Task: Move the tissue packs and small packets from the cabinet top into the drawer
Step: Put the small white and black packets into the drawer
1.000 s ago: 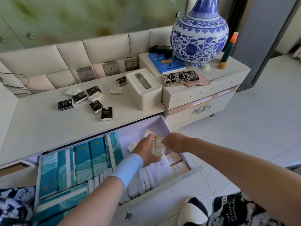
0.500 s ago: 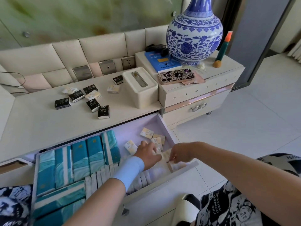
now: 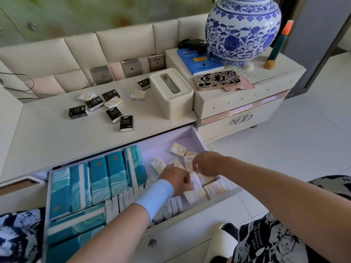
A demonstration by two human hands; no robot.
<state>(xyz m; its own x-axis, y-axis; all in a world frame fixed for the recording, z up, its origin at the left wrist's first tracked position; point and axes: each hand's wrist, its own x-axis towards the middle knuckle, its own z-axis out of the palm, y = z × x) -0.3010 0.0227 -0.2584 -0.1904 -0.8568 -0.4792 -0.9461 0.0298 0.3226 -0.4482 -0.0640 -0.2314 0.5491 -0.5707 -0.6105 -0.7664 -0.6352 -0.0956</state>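
Hands both inside drawer [image 3: 218, 194] at right front corner. Left hand [image 3: 177, 180] curled onto white packets [image 3: 195, 194], pressing or pinching one; right hand [image 3: 206, 164] bunched above loose cream packets [image 3: 188, 162], whether anything is held cannot tell. Teal tissue packs [image 3: 98, 179] fill drawer's left half. Black packets [image 3: 126, 123] and few pale ones remain near middle and back edge of cabinet top [image 3: 47, 137].

Risks: loose packets in right corner slide or tip over while row is squared; crowded corner leaves little room for rest; forearm over front edge could nudge drawer.
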